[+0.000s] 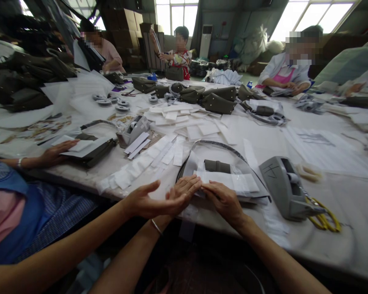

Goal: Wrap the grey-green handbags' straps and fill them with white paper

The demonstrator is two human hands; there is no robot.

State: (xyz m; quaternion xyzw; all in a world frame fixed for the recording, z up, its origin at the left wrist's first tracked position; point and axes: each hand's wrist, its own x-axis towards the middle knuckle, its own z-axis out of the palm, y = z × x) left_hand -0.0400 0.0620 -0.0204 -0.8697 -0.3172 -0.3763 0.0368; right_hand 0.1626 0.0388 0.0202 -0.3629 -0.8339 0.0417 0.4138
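Observation:
At the table's near edge lies a dark olive bag (217, 165) in white wrapping, its handle (216, 143) arched up behind and wrapped in grey. A white foam sheet (245, 182) lies across its front. My left hand (188, 185), below a silver bangle, rests on the bag's near left edge, fingers stretched and close together; its thumb is hidden. With fingers curled, my right hand (225, 200) grips the sheet's near edge, fingertips meeting those of my left. A co-worker's open hand (153, 200) reaches in from the left, overlapping my left hand and wrist.
Right of the bag stands a grey tape dispenser (280, 188) beside a yellow-handled tool (325, 216). Another dispenser (135, 130) and white strips (141, 163) lie left. The co-worker's other hand (59, 151) rests on a bag (93, 153). Foam pieces (187, 116) and bags (217, 98) lie beyond; people work opposite.

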